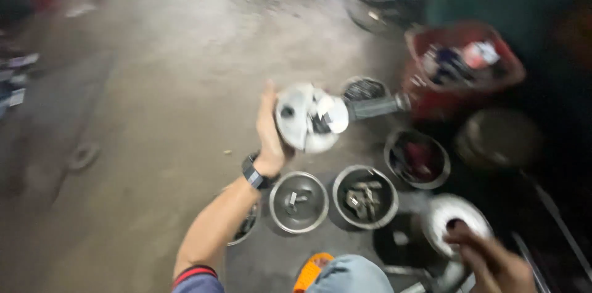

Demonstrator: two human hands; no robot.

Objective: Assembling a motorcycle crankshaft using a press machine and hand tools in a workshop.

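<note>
Blurred right hand (490, 259), left hand (269, 136) gripping disc (308, 117)

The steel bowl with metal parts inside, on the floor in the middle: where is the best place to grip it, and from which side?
Probably at the rim. The steel bowl stands upright and open, with loose metal parts in it, so a pinch over the rim from above seems best. The near edge looks free; another bowl stands close on its left. The left hand holds a round metal part.
</note>
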